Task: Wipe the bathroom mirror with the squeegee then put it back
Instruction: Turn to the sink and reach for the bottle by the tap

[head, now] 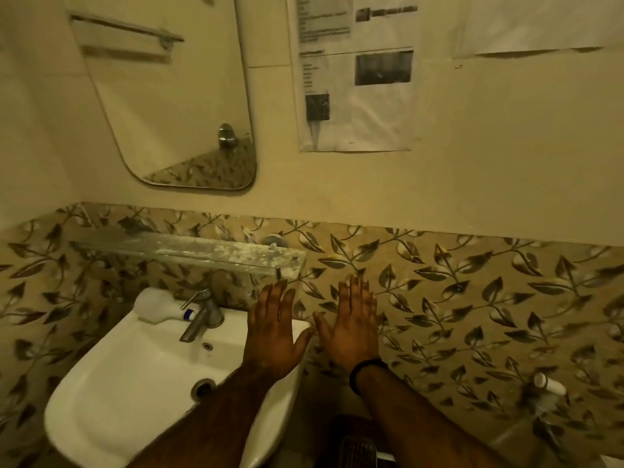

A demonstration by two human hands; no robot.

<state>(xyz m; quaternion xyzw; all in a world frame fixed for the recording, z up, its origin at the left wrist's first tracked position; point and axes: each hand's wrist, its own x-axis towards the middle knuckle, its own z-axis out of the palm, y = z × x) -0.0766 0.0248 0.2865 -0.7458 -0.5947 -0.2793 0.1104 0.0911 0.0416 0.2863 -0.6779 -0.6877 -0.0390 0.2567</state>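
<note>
squeegee: honestly can't spot it anywhere in view, so no idea where it sits
handling guess: probably light, stiff handle, floppy rubber edge, grab it by the handle
mirror (175, 106): on the wall, up left above the sink (111, 376)
left hand (273, 332): flat, fingers spread, holding nothing, over the sink's right rim
right hand (351, 329): same deal, open and empty, palm down just beside the left, black band on the wrist

mirror (175, 96) top cropped, notices (354, 72) blurred
</note>
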